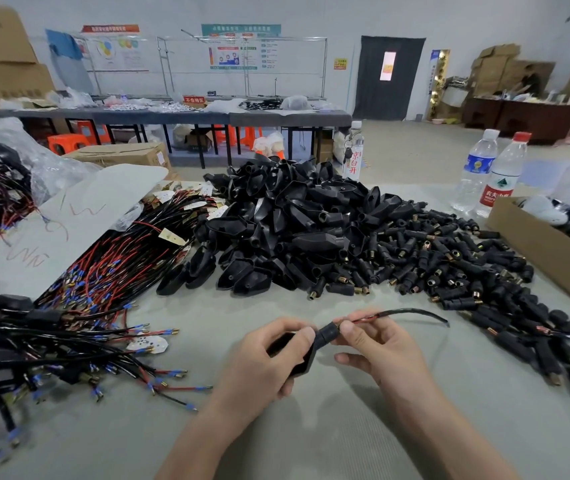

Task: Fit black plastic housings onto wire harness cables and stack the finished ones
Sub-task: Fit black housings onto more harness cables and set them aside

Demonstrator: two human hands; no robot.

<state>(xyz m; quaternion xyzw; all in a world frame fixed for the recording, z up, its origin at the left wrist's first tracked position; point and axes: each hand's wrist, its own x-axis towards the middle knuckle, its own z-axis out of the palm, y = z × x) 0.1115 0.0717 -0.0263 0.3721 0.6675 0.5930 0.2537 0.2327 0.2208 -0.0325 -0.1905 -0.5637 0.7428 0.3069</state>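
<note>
My left hand (269, 358) grips a black plastic housing (306, 353) near the table's front middle. My right hand (377, 344) pinches a wire harness cable (411, 312) right at the housing's neck; the cable's black sleeve arcs away to the right with red wire showing by my fingertips. Behind my hands lies a large heap of loose black housings (287, 223). To its right spreads a pile of small black connectors with brass tips (449, 268). Bundles of red and black harness cables with blue terminals (103, 271) cover the left side.
A cardboard box (546, 251) stands at the right edge, with two water bottles (491, 174) behind it. A white sheet (54, 233) lies over cables at the left. Long black connectors (550, 358) trail toward the front right. Benches and cartons fill the room beyond.
</note>
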